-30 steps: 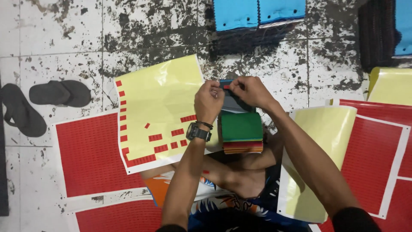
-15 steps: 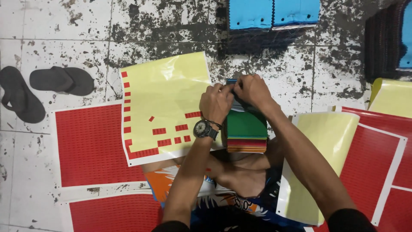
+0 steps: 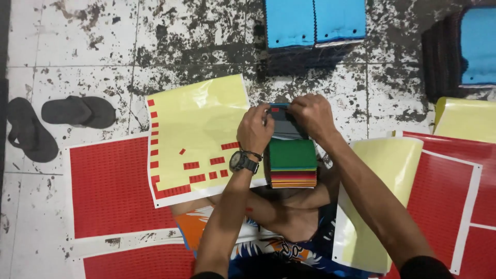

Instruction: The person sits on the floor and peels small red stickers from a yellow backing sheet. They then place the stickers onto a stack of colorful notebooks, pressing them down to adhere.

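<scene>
A stack of coloured cards point(image 3: 292, 164) rests on the person's lap at the middle of the view, near the right edge of a yellow backing sheet point(image 3: 199, 132). Its top faces show dark grey at the far end, then a broad green one, with thin yellow, red and orange edges layered at the near end. The stack is a tall rectangle; its long axis runs from near to far, and the far end points toward the blue foam pads point(image 3: 313, 21) on the stained tile floor point(image 3: 103, 46).

The left hand point(image 3: 256, 128), with a dark wristwatch point(image 3: 243, 161), pinches the far left corner of the top grey card, where a small red sticker point(image 3: 275, 109) sits. The right hand point(image 3: 311, 114) grips the far right edge of the same card, fingers curled over it.

The yellow sheet carries rows of small red rectangles along its left and near edges. Red sticker sheets point(image 3: 111, 188) lie to the left and right, a second yellow sheet point(image 3: 377, 181) just right of the lap, and black sandals point(image 3: 77, 111) far left.
</scene>
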